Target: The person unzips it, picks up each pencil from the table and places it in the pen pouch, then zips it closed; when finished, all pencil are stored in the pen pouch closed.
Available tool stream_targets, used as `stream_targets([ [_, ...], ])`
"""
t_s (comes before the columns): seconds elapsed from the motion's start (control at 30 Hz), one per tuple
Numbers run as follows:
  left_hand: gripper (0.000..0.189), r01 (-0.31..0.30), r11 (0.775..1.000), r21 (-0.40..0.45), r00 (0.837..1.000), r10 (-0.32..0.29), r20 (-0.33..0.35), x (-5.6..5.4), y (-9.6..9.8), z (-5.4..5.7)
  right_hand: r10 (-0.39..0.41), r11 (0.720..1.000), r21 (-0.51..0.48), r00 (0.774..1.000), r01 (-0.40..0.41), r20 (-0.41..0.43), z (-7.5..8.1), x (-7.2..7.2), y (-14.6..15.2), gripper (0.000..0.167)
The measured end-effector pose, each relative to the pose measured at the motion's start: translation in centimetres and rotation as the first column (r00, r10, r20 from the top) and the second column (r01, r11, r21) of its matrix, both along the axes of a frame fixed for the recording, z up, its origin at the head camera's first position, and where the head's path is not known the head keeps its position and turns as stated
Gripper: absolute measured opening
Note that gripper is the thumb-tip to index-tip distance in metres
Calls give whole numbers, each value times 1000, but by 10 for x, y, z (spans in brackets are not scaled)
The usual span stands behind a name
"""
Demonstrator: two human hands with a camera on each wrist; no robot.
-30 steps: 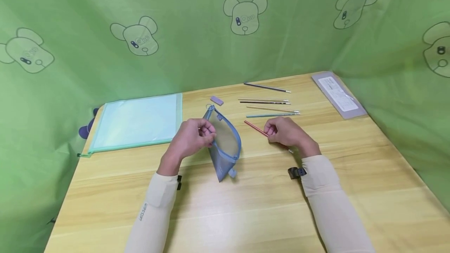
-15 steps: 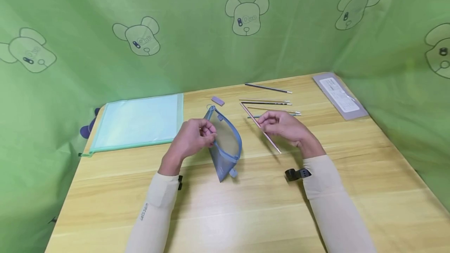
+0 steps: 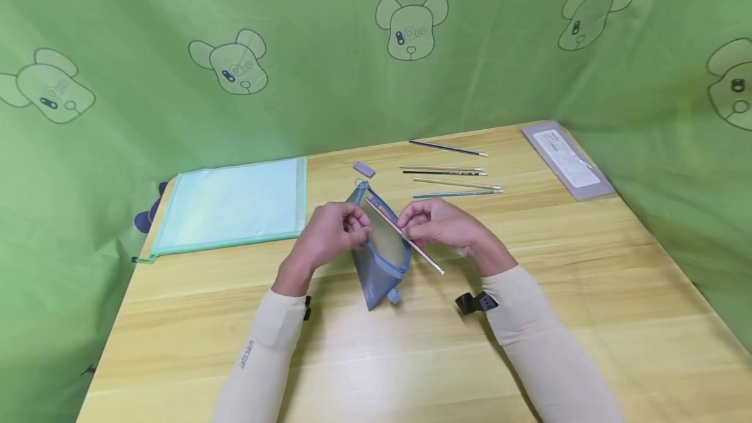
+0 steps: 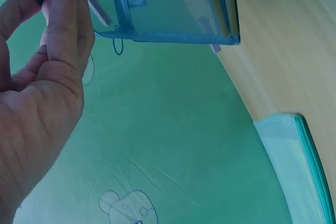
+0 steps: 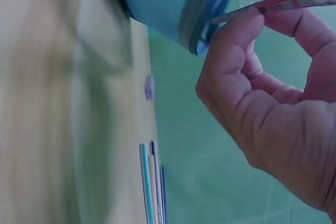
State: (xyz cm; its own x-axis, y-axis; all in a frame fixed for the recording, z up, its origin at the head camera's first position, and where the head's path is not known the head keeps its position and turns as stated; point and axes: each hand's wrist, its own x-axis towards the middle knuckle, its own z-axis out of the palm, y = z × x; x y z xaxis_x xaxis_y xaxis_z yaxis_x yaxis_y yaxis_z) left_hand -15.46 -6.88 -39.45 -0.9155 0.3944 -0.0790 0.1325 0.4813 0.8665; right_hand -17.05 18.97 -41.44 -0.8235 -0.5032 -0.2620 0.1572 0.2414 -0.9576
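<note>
My left hand (image 3: 329, 237) pinches the near rim of a blue mesh zip pencil pouch (image 3: 375, 279), whose mouth gapes toward the right. Its mesh wall and ring pull show in the left wrist view, beside my left hand (image 4: 52, 61). Between thumb and fingertips my right hand (image 3: 446, 227) holds a red pencil (image 3: 427, 260). The pencil slants across the pouch mouth, tip end at the far left and eraser end at the near right. In the right wrist view, the red pencil (image 5: 289, 1) passes over the fingertips, its tip close to the zip edge.
Several pencils (image 3: 452, 183) lie on the table (image 3: 376, 364) beyond my right hand. A purple eraser (image 3: 364, 169) rests behind the pouch. At left lies a pale blue zip folder (image 3: 229, 204); at far right, a grey-purple packet (image 3: 566, 160). Green curtain (image 3: 317, 83) surrounds the table.
My right hand has lifted the red pencil off the table and carried it left to the pouch mouth. My left hand and the pouch have shifted slightly right.
</note>
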Motion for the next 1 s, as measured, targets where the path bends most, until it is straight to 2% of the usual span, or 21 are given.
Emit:
stream_targets([
  [0.17,7,54,997,-50,998,-55,-31,5,11,-1,-66,997,37,998,65,3,-9,2,-14,20],
  [0.37,5,116,990,-75,992,-119,-41,7,23,-6,-142,986,80,989,144,-34,-17,6,-30,10],
  [0.6,8,76,997,-28,997,-77,-30,6,19,-5,-196,978,58,980,198,-43,-25,10,-47,6],
  [0.8,6,43,999,-12,999,-43,2,2,9,-3,-215,976,32,976,215,-21,-20,10,-48,6],
  [0.9,5,38,999,-13,999,-38,7,0,4,-2,-220,975,23,973,222,-68,-16,5,-36,10],
  [1.0,6,34,999,-10,999,-34,9,-1,0,-3,-237,963,91,955,255,-178,-17,-4,-17,14],
])
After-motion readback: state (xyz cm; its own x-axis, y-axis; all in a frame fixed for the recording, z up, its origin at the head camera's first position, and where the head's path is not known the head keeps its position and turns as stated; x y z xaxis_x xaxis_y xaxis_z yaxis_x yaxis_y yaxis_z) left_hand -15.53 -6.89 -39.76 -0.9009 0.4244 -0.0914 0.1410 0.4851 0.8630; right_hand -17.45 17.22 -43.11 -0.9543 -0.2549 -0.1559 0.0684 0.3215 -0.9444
